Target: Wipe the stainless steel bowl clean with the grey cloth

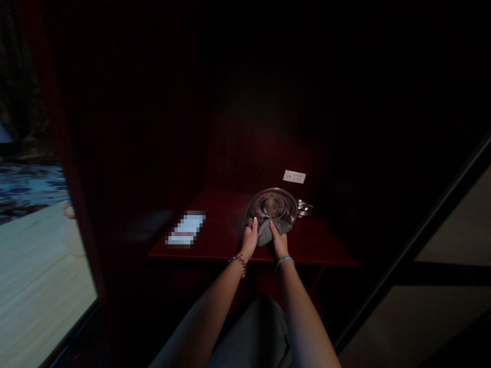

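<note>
A round, shiny steel bowl (290,203) is tilted toward me above the dark red desk surface (222,237). My left hand (250,239) is closed on its near-left rim, thumb on top. A grey cloth (265,235) is folded over the near edge of the bowl. My right hand (281,242) grips the cloth and the rim together, its thumb pressing from above. The fingers of both hands are mostly hidden underneath. Just behind the bowl on the right, more shiny metal dishware (306,208) rests on the desk, partly covered from view.
A white socket plate (294,177) is on the back panel. To the left on the desk lies a pixelated white sheet or screen (186,228). Dark panels enclose the desk. Beyond the left panel is a pale wooden surface (34,266) with a whitish object (72,230).
</note>
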A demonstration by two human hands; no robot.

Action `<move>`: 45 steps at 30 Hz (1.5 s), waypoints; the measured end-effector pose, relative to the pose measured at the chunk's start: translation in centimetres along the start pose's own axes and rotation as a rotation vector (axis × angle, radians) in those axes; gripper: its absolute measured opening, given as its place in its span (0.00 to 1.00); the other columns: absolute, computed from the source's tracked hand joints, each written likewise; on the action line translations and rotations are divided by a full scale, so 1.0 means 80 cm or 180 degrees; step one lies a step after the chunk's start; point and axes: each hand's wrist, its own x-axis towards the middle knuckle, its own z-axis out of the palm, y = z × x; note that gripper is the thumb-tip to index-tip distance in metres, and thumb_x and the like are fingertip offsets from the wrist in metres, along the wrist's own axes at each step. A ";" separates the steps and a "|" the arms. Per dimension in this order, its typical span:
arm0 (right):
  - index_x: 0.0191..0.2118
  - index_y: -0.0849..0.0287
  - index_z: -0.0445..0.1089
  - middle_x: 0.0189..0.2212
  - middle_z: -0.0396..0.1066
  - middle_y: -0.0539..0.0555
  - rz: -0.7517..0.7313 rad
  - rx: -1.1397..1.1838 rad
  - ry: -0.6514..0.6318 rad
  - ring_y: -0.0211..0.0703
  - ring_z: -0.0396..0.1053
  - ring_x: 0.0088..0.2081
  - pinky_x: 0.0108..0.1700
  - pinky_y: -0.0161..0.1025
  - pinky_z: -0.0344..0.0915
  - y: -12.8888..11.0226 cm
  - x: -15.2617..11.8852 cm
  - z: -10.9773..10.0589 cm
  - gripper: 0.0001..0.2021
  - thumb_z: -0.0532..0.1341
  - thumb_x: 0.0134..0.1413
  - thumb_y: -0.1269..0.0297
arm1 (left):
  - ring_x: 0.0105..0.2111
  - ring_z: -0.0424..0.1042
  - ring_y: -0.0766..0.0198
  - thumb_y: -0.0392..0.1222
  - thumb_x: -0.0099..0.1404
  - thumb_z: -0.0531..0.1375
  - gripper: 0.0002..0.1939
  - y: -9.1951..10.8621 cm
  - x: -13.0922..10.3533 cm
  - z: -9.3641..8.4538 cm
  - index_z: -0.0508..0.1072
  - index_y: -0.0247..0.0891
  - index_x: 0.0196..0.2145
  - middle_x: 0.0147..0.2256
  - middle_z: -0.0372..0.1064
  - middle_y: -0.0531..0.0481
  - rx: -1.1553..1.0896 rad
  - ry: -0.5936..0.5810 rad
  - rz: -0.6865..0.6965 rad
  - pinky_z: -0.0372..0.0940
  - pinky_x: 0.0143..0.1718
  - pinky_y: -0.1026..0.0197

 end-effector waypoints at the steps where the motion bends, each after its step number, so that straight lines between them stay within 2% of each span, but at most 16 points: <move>1: 0.50 0.62 0.73 0.50 0.75 0.57 -0.0002 -0.0006 0.0036 0.48 0.72 0.51 0.58 0.45 0.64 0.001 0.001 -0.001 0.27 0.70 0.44 0.53 | 0.44 0.75 0.57 0.50 0.68 0.51 0.20 -0.001 0.000 0.000 0.75 0.33 0.42 0.41 0.77 0.39 -0.0008 -0.0026 0.0056 0.65 0.47 0.59; 7: 0.49 0.63 0.73 0.48 0.76 0.59 0.0083 0.0056 0.0127 0.49 0.73 0.49 0.55 0.45 0.67 0.009 0.006 -0.008 0.27 0.70 0.44 0.53 | 0.45 0.75 0.55 0.51 0.64 0.57 0.18 -0.009 0.003 0.001 0.77 0.33 0.39 0.41 0.78 0.39 -0.0143 -0.0347 0.0267 0.66 0.51 0.56; 12: 0.50 0.62 0.73 0.49 0.76 0.58 0.0072 0.0184 0.0057 0.48 0.74 0.48 0.54 0.45 0.68 0.013 0.007 -0.010 0.26 0.69 0.46 0.53 | 0.49 0.74 0.53 0.49 0.60 0.62 0.19 -0.009 0.002 0.004 0.76 0.32 0.44 0.47 0.76 0.39 -0.0249 -0.0464 0.0277 0.64 0.55 0.51; 16: 0.50 0.62 0.73 0.48 0.76 0.58 0.0068 0.0169 0.0109 0.48 0.75 0.48 0.54 0.45 0.69 0.013 0.007 -0.010 0.25 0.69 0.46 0.54 | 0.51 0.73 0.54 0.49 0.60 0.62 0.20 -0.004 -0.002 0.005 0.76 0.32 0.45 0.49 0.75 0.37 -0.0299 -0.0522 0.0181 0.62 0.57 0.51; 21: 0.50 0.62 0.73 0.49 0.76 0.58 0.0079 0.0167 0.0152 0.48 0.74 0.48 0.55 0.46 0.68 0.009 0.006 -0.007 0.26 0.70 0.45 0.54 | 0.51 0.72 0.55 0.50 0.61 0.61 0.20 -0.003 -0.003 0.005 0.76 0.33 0.45 0.48 0.75 0.39 -0.0293 -0.0411 0.0209 0.63 0.56 0.55; 27: 0.50 0.63 0.73 0.49 0.76 0.59 -0.0040 0.0075 0.0134 0.48 0.74 0.49 0.55 0.46 0.67 0.008 0.003 -0.004 0.25 0.68 0.46 0.55 | 0.43 0.75 0.55 0.51 0.65 0.55 0.19 -0.007 0.002 0.001 0.76 0.32 0.38 0.37 0.77 0.40 -0.0017 -0.0197 0.0256 0.68 0.46 0.57; 32: 0.51 0.63 0.72 0.49 0.76 0.58 -0.0089 0.0073 0.0223 0.47 0.74 0.49 0.55 0.45 0.67 0.009 0.003 -0.002 0.27 0.69 0.45 0.55 | 0.50 0.73 0.55 0.50 0.67 0.53 0.19 0.001 0.004 -0.002 0.74 0.34 0.46 0.48 0.74 0.37 -0.0122 0.0208 0.0420 0.64 0.53 0.57; 35: 0.51 0.63 0.72 0.49 0.75 0.59 -0.0035 0.0129 0.0292 0.48 0.73 0.50 0.55 0.46 0.67 0.008 0.004 -0.003 0.28 0.69 0.44 0.53 | 0.50 0.73 0.55 0.52 0.67 0.53 0.21 0.006 0.000 -0.001 0.74 0.34 0.48 0.48 0.74 0.37 -0.0226 0.0018 0.0406 0.64 0.53 0.57; 40: 0.51 0.62 0.72 0.49 0.75 0.58 0.0042 0.0175 0.0362 0.47 0.74 0.49 0.55 0.45 0.67 0.007 0.004 -0.007 0.28 0.69 0.44 0.52 | 0.50 0.73 0.53 0.50 0.60 0.62 0.21 0.003 -0.006 0.003 0.76 0.33 0.45 0.46 0.76 0.38 -0.0185 -0.0644 0.0297 0.65 0.55 0.52; 42: 0.50 0.62 0.72 0.49 0.76 0.58 0.0027 0.0162 0.0327 0.47 0.74 0.48 0.54 0.45 0.68 0.007 0.004 -0.008 0.27 0.69 0.45 0.52 | 0.52 0.72 0.54 0.48 0.58 0.64 0.20 0.000 -0.007 0.005 0.76 0.34 0.45 0.48 0.75 0.39 -0.0133 -0.0630 0.0297 0.62 0.58 0.51; 45: 0.50 0.62 0.73 0.49 0.76 0.58 -0.0035 0.0092 0.0230 0.47 0.74 0.48 0.54 0.44 0.68 0.007 0.004 -0.007 0.26 0.68 0.46 0.53 | 0.52 0.72 0.55 0.49 0.61 0.61 0.18 -0.002 -0.006 0.007 0.77 0.34 0.43 0.46 0.76 0.39 -0.0152 -0.0488 0.0215 0.61 0.58 0.53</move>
